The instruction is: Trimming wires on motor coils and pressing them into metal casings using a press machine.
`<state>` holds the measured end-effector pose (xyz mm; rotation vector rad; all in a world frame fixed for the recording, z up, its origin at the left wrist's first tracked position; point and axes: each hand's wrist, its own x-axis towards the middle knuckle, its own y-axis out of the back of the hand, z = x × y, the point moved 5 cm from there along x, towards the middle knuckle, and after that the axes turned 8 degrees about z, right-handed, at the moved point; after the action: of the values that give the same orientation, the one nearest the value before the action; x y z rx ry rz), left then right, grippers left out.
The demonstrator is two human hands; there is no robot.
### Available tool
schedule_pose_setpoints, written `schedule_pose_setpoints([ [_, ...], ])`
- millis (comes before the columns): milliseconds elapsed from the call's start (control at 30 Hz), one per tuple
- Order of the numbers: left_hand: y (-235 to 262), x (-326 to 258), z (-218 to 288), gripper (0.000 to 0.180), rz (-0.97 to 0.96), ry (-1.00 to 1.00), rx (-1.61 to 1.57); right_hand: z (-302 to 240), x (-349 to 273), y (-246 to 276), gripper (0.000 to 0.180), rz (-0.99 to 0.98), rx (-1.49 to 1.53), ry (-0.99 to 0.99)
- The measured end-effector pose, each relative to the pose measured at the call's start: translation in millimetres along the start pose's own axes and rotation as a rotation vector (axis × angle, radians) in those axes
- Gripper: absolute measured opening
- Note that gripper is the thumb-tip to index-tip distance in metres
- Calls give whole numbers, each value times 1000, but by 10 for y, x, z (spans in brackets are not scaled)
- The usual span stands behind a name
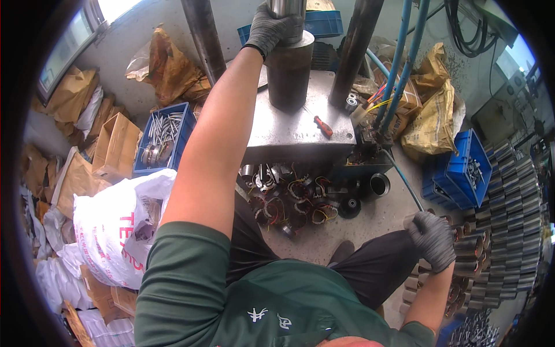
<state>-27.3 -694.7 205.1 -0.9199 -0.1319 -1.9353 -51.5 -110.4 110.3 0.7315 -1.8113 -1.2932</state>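
Observation:
My left hand, in a grey knitted glove, is raised at the top of the view and wrapped round a shiny metal cylinder. Below it a thicker, dull steel cylinder stands upright on the press table. My right hand, gloved alike, is closed on the end of a long thin metal lever that slants down from the press's right side. On the table, right of the thick cylinder, lies a screwdriver with a red and black handle.
Steel columns flank the table. Wired motor parts lie on the floor beneath it. A blue crate of metal shafts and a white sack are at left. Blue crates and stacked metal cylinders stand at right.

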Motion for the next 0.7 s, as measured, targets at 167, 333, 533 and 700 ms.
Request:
schedule_pose_setpoints([
  [167, 97, 157, -114, 46, 79, 31, 178, 14, 134, 96, 19, -69, 91, -27],
  [333, 110, 75, -156, 52, 30, 128, 39, 126, 107, 111, 25, -82, 143, -66],
  [533, 130, 28, -63, 55, 9, 88, 101, 89, 13, -23, 22, -264, 74, 8],
  [700, 126, 9, -42, 54, 21, 117, 78, 127, 111, 110, 19, -32, 232, -152],
])
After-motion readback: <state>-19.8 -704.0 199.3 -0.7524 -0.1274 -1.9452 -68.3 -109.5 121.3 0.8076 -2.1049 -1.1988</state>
